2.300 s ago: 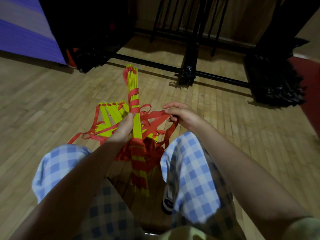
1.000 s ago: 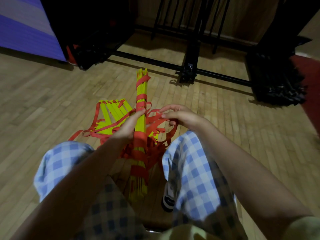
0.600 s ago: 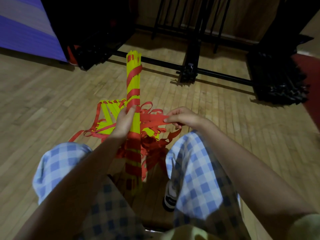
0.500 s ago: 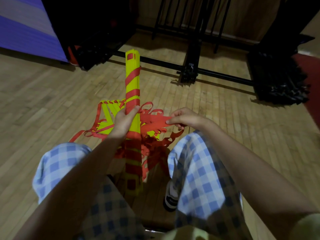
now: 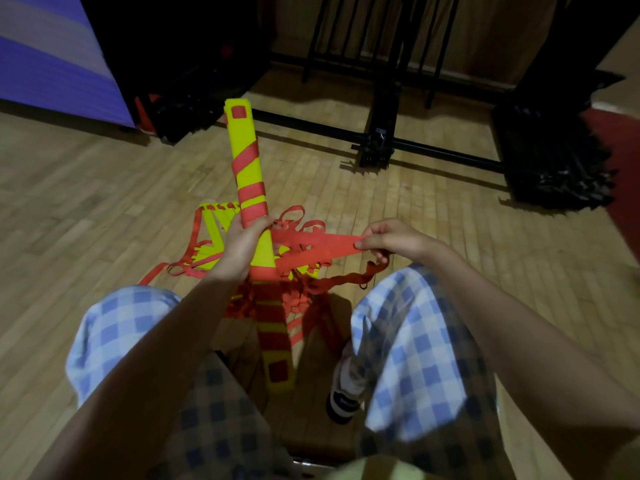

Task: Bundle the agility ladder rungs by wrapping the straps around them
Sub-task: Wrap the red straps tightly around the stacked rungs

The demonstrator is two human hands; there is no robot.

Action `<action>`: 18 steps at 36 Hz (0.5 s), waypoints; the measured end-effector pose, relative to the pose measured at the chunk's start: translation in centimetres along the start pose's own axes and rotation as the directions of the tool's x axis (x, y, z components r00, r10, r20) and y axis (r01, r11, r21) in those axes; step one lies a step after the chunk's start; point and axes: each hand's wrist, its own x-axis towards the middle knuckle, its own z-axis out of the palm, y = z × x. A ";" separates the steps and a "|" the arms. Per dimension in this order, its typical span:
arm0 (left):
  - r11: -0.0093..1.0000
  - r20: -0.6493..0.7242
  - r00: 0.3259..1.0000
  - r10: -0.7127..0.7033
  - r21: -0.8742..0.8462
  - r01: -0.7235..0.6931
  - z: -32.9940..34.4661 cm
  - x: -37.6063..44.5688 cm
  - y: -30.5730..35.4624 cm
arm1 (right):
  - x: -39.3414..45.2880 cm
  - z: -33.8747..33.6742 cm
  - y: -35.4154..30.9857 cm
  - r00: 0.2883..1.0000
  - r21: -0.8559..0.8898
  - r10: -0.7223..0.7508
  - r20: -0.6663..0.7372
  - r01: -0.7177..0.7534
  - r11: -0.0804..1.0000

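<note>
A bundle of yellow ladder rungs (image 5: 250,168) stands tilted between my knees, with red strap coiled around it above and below my grip. My left hand (image 5: 240,247) is closed around the bundle's middle. My right hand (image 5: 389,239) pinches a flat red strap (image 5: 318,245) and holds it taut out to the right of the bundle. More loose red strap (image 5: 304,292) hangs tangled below. A second set of yellow rungs (image 5: 216,230) with red straps lies on the floor behind my left hand, partly hidden.
I sit over a wooden floor (image 5: 86,209) in blue checked trousers, one shoe (image 5: 344,396) showing. A black metal rack (image 5: 379,140) stands ahead, a dark spiky pile (image 5: 554,168) at the right, a purple mat (image 5: 45,57) far left.
The bundle has turned in my left hand, so its flat face shows and another strap coil lies on it. My right hand has drawn the strap farther out to the right.
</note>
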 end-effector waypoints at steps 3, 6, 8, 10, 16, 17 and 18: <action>0.999 -0.040 0.999 0.008 0.051 -0.006 -0.4 0.7 -0.1 | -0.1 -0.3 0.3 1.000 -0.021 0.004 -0.004 -0.005 1.000; 0.998 -0.034 0.999 -0.022 0.056 0.024 -1.1 2.3 -1.2 | -0.4 -0.5 0.6 1.000 -0.047 0.003 -0.014 -0.004 0.999; 0.999 -0.025 0.998 -0.051 0.016 0.052 -1.4 2.6 -1.9 | -0.6 -0.6 0.6 1.000 -0.042 0.001 -0.022 -0.002 0.999; 0.998 -0.020 0.998 -0.053 -0.026 0.052 -0.9 1.5 -1.3 | -0.8 -0.8 0.6 0.999 -0.011 -0.006 -0.033 0.005 1.000; 0.975 0.128 0.989 -0.077 -0.196 0.101 -0.2 0.5 -0.3 | -1.1 -1.2 0.8 0.994 0.119 -0.055 -0.091 0.066 0.991; 0.970 0.135 0.988 -0.073 -0.222 0.102 0.0 0.4 -0.2 | -1.0 -1.2 0.8 0.993 0.138 -0.064 -0.104 0.078 0.987; 0.965 0.139 0.987 -0.079 -0.237 0.110 0.2 0.5 -0.2 | -1.0 -1.2 0.7 0.991 0.159 -0.073 -0.115 0.091 0.983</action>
